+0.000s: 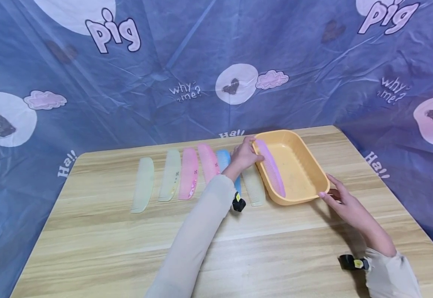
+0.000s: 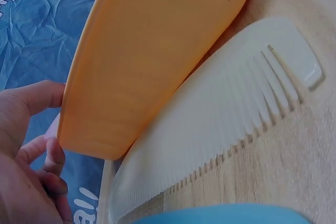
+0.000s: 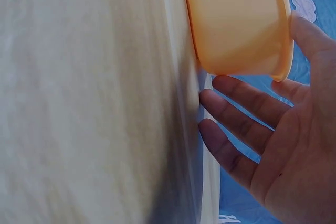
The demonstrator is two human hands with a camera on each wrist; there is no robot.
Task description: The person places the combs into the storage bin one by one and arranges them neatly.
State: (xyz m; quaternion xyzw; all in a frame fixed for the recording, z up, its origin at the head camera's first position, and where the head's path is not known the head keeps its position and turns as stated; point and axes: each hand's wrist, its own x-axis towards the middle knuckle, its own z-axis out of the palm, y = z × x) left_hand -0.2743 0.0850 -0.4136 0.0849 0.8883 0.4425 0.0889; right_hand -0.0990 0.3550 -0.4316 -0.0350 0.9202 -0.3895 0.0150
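Note:
A yellow-orange plastic basin [image 1: 294, 165] sits at the right of the table, with a purple comb [image 1: 270, 167] lying along its left inner side. My left hand [image 1: 243, 155] pinches the basin's far left rim, its thumb over the inside near the purple comb. At the near right corner, my right hand [image 1: 345, 203] holds the rim between thumb and index finger; the other fingers stretch below in the right wrist view. Beside the basin's left wall lies a whitish comb [image 2: 210, 108], and a blue comb [image 1: 223, 159] is partly hidden by my left arm.
Further left lie a pale green comb [image 1: 143, 185], a second pale green comb [image 1: 169, 176], a pink comb [image 1: 188, 174] and another pink comb [image 1: 208, 161]. They rest on a wood-grain table [image 1: 101, 240]. A blue printed cloth [image 1: 145, 82] hangs behind it.

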